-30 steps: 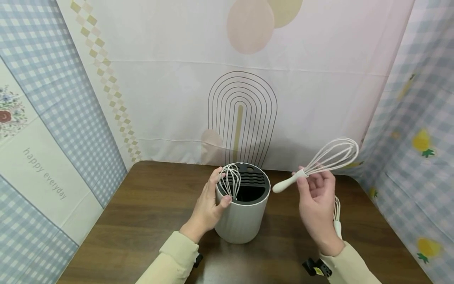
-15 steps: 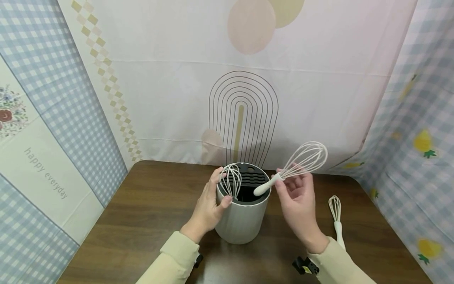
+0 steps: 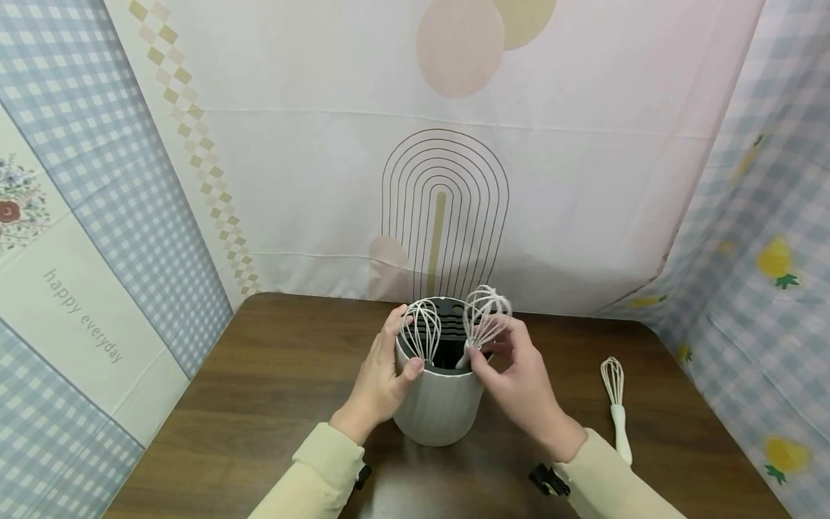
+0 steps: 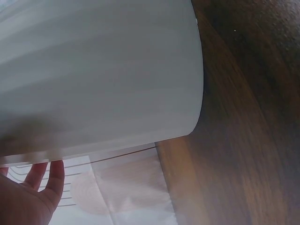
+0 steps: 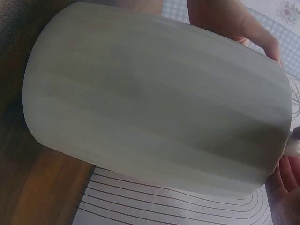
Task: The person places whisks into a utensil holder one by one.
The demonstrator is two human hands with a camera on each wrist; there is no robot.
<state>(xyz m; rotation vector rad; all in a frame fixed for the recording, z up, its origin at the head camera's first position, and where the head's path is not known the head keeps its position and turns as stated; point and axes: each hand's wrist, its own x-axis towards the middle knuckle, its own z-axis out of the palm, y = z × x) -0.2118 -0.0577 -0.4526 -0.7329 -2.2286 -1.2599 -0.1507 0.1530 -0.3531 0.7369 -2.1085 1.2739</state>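
A white, ribbed utensil holder (image 3: 436, 411) with a black divided insert stands upright on the table. My left hand (image 3: 375, 386) grips its left side, thumb at the front rim. One whisk (image 3: 421, 328) stands in the holder, wires up, beside that thumb. In my right hand (image 3: 527, 386) a second whisk (image 3: 483, 306) is pinched near the base of its wires; its handle points down into the front opening, the lower end hidden. The holder's wall (image 5: 150, 98) fills most of the right wrist view, with my right fingers (image 5: 286, 187) at its rim.
A smaller whisk (image 3: 619, 414) lies on the right of the brown wooden table (image 3: 272, 404), wires pointing away from me. Behind the table hangs a white patterned cloth (image 3: 311, 180). Blue checked cloths (image 3: 746, 288) border both sides.
My right hand has moved left to the holder, turning the whisk from slanted to nearly upright, its handle now inside the opening. The small whisk on the table is uncovered. My left hand stays put.
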